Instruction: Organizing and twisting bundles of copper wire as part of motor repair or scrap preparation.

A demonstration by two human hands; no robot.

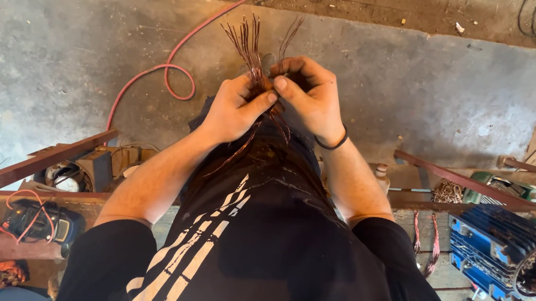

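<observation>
Black shirt (260, 245) nearest. Left hand (236, 106) and right hand (310, 96) both pinch copper wire bundle (253, 54) over concrete floor (65, 58). Best kept pinched tight, strands combed straight.

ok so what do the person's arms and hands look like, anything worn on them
Both hands are bare, with no gloves or rings visible. The right hand has a thin black band around its wrist; the left hand has a bare wrist. Both forearms are uncovered, with black short sleeves ending above the elbows, part of a black shirt with white stripe markings.
</observation>
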